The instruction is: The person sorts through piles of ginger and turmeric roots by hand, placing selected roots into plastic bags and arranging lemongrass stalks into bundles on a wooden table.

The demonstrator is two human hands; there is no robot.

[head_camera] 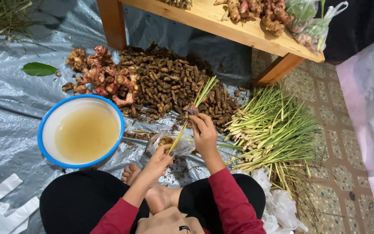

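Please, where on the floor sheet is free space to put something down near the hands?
Bare grey sheet lies left of the blue-rimmed basin, below the green leaf. Crowded: between the root pile and the lemongrass stalks, where left hand and right hand work.

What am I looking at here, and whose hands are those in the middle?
There is no machine here: a camera worn on a person's head looks down at their own two hands. The person sits cross-legged on a grey plastic sheet. The right hand and the left hand both grip one lemongrass stalk, the left down by a small clear bag. In front lies a heap of small brown roots with pinkish galangal beside it. To the left stands a blue-rimmed bowl of cloudy yellowish liquid; to the right lies a pile of lemongrass. A wooden table stands behind.
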